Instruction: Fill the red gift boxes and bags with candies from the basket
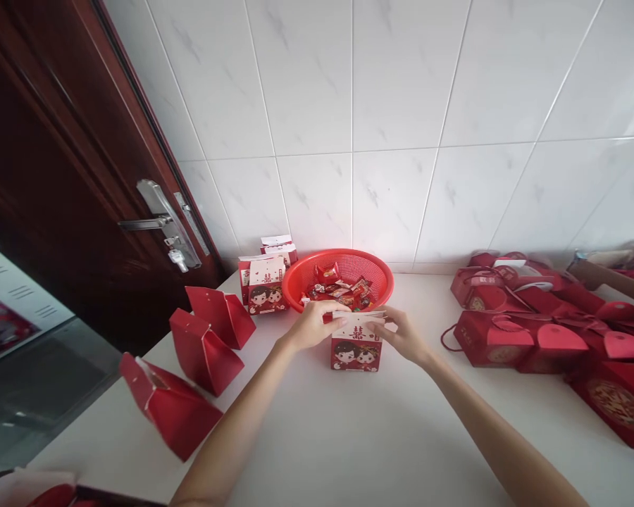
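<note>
A red-and-white gift box (355,351) printed with two cartoon figures stands upright on the white table. My left hand (317,322) grips its top edge from the left, fingers behind and thumb in front. On the opposite side my right hand (400,334) pinches the same top edge. Just behind the box sits a red plastic basket (339,258) with wrapped candies (363,287) inside; the box and hands cover part of its front rim.
More printed gift boxes (267,287) stand left of the basket. Several plain red bags (206,352) line the table's left side. Many red handled boxes (494,341) crowd the right. A tiled wall (317,197) backs the table (306,436); a dark door (84,155) is at left.
</note>
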Demonstrator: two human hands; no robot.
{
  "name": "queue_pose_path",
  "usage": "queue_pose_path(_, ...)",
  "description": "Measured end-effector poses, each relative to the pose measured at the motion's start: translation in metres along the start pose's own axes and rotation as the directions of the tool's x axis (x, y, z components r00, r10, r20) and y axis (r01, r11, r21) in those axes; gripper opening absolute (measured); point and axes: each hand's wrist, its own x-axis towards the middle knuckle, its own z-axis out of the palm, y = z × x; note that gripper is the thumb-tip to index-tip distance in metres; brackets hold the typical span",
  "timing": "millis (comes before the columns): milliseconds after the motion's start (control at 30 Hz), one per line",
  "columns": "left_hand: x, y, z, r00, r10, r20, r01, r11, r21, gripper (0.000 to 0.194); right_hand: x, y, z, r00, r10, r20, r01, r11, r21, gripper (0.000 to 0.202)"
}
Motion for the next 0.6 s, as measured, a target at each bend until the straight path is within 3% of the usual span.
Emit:
queue_pose_path(100,-0.003,0.003,0.004,0.998,0.059,-0.026,-0.059,0.998,-0.032,0.022,-0.008,0.002,0.009,0.998,0.056,-0.028,-0.052,0.988,0.144,0.035)
queue_pose_path(233,-0.012,0.007,0.013,0.993,0.078,-0.086,-0.087,0.99,-0.108,0.024,-0.02,-0.003,0.015,0.994,0.075,-0.083,-0.056,0.976,0.21,0.04)
queue_pose_path(500,-0.037,0.002,0.04,0.987,-0.111,-0.115,0.052,0.904,-0.425,0.047,-0.051,-0.015,0.022,0.987,0.106,-0.119,-0.073,0.963,0.259,0.04)
queue_pose_path(600,-0.042,0.004,0.046,0.983,-0.128,-0.132,0.048,0.873,-0.485,0.05,-0.062,-0.017,0.027,0.986,0.093,-0.137,-0.054,0.962,0.267,0.037)
